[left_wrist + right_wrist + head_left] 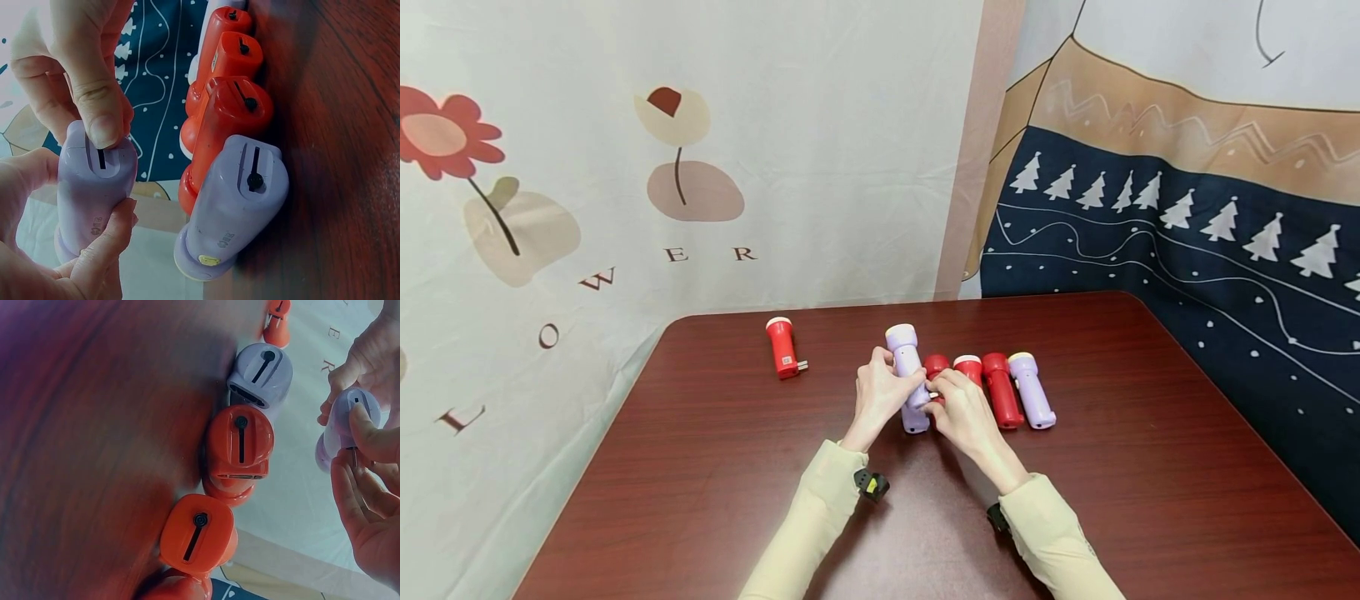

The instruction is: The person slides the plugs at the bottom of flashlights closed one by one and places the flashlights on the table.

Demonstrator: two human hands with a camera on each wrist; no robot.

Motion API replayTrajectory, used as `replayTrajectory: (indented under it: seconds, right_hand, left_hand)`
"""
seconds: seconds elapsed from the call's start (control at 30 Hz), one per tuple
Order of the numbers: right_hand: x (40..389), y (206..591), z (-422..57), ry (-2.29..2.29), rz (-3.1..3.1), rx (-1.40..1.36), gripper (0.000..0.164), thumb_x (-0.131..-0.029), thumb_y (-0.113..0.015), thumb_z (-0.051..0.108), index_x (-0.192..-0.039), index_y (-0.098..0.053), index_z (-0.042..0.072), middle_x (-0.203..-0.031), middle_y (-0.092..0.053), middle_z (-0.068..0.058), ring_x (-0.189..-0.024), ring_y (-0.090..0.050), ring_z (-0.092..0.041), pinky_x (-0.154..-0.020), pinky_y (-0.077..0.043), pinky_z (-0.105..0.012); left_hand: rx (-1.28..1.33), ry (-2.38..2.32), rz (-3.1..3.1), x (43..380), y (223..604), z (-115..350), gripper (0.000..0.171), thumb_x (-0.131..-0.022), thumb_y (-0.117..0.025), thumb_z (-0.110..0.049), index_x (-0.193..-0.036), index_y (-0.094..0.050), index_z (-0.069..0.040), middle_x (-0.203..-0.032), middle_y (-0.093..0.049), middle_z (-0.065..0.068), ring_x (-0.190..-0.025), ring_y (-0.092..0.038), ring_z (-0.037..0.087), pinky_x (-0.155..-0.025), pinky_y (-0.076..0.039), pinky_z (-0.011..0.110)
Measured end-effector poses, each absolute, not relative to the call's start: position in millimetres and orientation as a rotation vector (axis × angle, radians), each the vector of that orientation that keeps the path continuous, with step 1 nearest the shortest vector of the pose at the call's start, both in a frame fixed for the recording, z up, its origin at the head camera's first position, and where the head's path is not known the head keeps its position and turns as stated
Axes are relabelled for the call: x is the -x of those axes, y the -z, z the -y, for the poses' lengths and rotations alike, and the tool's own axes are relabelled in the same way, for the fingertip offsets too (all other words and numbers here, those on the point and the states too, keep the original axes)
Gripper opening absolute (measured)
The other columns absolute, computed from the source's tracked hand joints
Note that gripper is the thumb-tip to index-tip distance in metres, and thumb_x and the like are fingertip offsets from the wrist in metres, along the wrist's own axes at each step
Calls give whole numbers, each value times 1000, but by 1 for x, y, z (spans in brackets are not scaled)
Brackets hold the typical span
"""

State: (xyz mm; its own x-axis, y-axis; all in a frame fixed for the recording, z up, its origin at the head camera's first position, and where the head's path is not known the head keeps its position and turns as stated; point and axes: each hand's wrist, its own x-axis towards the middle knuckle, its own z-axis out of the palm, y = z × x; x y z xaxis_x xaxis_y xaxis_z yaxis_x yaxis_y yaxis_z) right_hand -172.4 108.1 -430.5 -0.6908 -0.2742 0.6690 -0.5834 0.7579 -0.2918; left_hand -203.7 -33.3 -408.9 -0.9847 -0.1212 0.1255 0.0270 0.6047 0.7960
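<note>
A lilac flashlight is raised above the table, its head pointing away. My left hand grips its body, thumb on one side and fingers on the other. At the tail end, my right hand pinches with thumb and fingers. The right thumb lies by the slotted slider, covering part of it. Metal plug prongs stick out of the tail beside the right fingers. Below the raised one, a second lilac flashlight lies on the table, a black knob in its tail slot.
Several red flashlights, one nearest the right side of the row, lie beside another lilac flashlight. Farther left lies a separate red flashlight with its prongs out. The brown table meets hanging printed cloths behind.
</note>
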Motion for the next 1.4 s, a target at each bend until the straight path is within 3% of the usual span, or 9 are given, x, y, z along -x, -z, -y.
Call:
replayTrajectory:
  seconds: [1.4]
  right_hand:
    - [173, 432, -106, -580, 2322, -620, 29, -61, -87, 9, -83, -69, 4, -80, -62, -4, -74, -60, -19, -68, -52, -31]
  left_hand:
    - [-98, 1336, 2650, 203, 409, 32, 44, -69, -74, -37, -95, -54, -8, -81, -70, 10, -74, -64, 22, -60, -45, 29]
